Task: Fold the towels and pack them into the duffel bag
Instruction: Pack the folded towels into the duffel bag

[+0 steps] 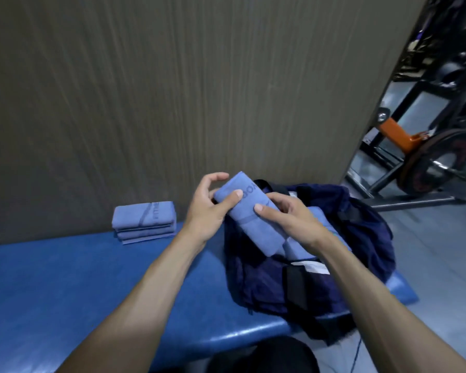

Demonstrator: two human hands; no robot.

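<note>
At the far left of the blue padded bench (pixel 65 278), against the wood-grain wall (pixel 172 90), sits a stack of folded towels (pixel 145 221), squared up and well apart from your hands. Your left hand (pixel 209 211) grips the upper end of the folded towel (pixel 249 214) you are holding, thumb pressed across its face, the other fingers curled loosely behind its top edge. Your right hand (pixel 291 219) clamps the same towel lower down, thumb on top, fingers wrapped underneath. The towel tilts down into the open mouth of the dark navy duffel bag (pixel 361 238), which lies on the bench's right end. Another pale blue towel (pixel 315 232) seems to lie inside already, though your right hand hides most of it. Beyond the wall's edge stands gym equipment (pixel 436 157) with a weight plate.
</note>
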